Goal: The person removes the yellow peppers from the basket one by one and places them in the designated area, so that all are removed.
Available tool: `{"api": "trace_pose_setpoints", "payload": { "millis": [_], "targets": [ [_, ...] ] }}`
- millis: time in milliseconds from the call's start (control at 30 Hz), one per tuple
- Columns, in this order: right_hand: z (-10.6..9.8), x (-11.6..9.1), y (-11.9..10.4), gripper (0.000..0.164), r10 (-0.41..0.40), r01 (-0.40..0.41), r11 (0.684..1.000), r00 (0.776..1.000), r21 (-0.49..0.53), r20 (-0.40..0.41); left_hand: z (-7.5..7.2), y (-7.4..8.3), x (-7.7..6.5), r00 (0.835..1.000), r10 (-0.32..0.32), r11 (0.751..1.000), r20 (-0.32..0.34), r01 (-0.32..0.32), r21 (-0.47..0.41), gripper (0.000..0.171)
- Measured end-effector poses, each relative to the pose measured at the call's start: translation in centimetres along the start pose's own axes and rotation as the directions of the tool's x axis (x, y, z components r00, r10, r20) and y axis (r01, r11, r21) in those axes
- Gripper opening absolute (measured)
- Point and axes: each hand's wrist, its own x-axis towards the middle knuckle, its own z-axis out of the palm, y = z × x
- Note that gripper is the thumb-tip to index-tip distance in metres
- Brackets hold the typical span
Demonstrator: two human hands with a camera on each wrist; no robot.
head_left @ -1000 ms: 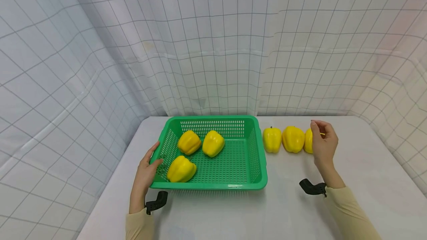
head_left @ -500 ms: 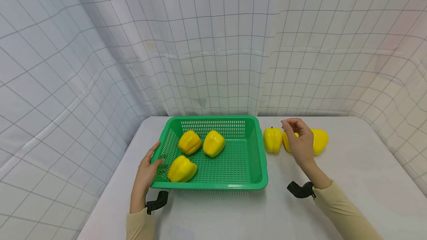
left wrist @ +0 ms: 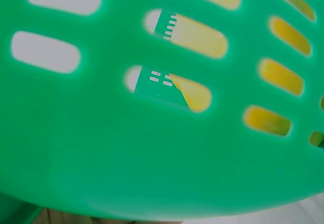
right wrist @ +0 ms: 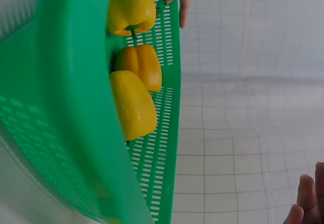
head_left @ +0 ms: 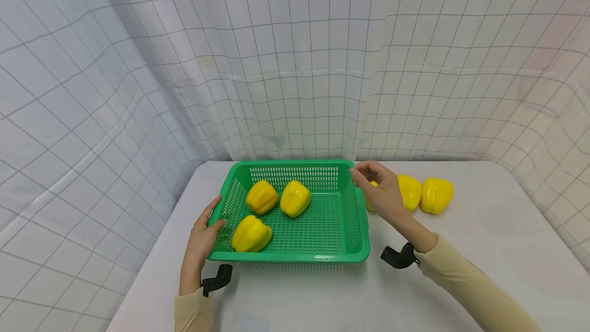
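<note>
My left hand (head_left: 203, 232) grips the left rim of a green plastic basket (head_left: 295, 257), thumb on the inner side and fingers outside. Inside the basket's left half lie three yellow bell peppers: one in front (head_left: 251, 233), one behind it (head_left: 261, 197) and one toward the middle (head_left: 295, 199). My right hand (head_left: 380, 188) is raised by the basket's back right corner, its fingers loosely bent with nothing held. It partly covers a pepper (head_left: 371, 205) on the table. The right wrist view catches only its fingertips (right wrist: 306, 196); the basket wall (left wrist: 101, 148) fills the left wrist view.
Two more yellow bell peppers, one (head_left: 409, 192) and another (head_left: 437, 195), stand in a row right of the basket on the white table (head_left: 322, 296). A white grid-patterned curtain (head_left: 295, 91) rises behind the table and along both sides.
My right hand has moved left, from over the rightmost pepper to the basket's right corner, uncovering the two right-hand peppers. My left hand, the basket and the peppers stay put.
</note>
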Motion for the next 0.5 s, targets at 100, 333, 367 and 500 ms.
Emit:
{"api": "trace_pose_setpoints", "payload": {
  "millis": [100, 333, 367, 500],
  "targets": [
    [0.7, 0.4, -0.3, 0.008, -0.021, 0.021, 1.0, 0.999, 0.008, 0.025, 0.0, 0.0, 0.0, 1.0, 0.002, 1.0, 0.0, -0.002, 0.008, 0.059],
    [2.4, 1.9, 2.3, 0.008, -0.04, 0.038, 0.999, 0.99, 0.011, 0.139, 0.1, 0.0, 0.0, 1.0, -0.004, 1.0, 0.003, 0.004, 0.006, 0.059],
    [2.7, 2.1, 2.9, 0.009, -0.026, 0.024, 1.0, 0.986, 0.013, 0.163, 0.1, 0.0, 0.0, 1.0, -0.003, 1.0, 0.003, 0.003, 0.006, 0.059],
    [3.7, 2.9, 3.8, 0.017, 0.022, -0.018, 1.0, 0.964, -0.017, 0.263, 0.0, 0.0, 0.0, 1.0, -0.007, 1.0, 0.003, 0.007, 0.01, 0.059]
  ]
}}
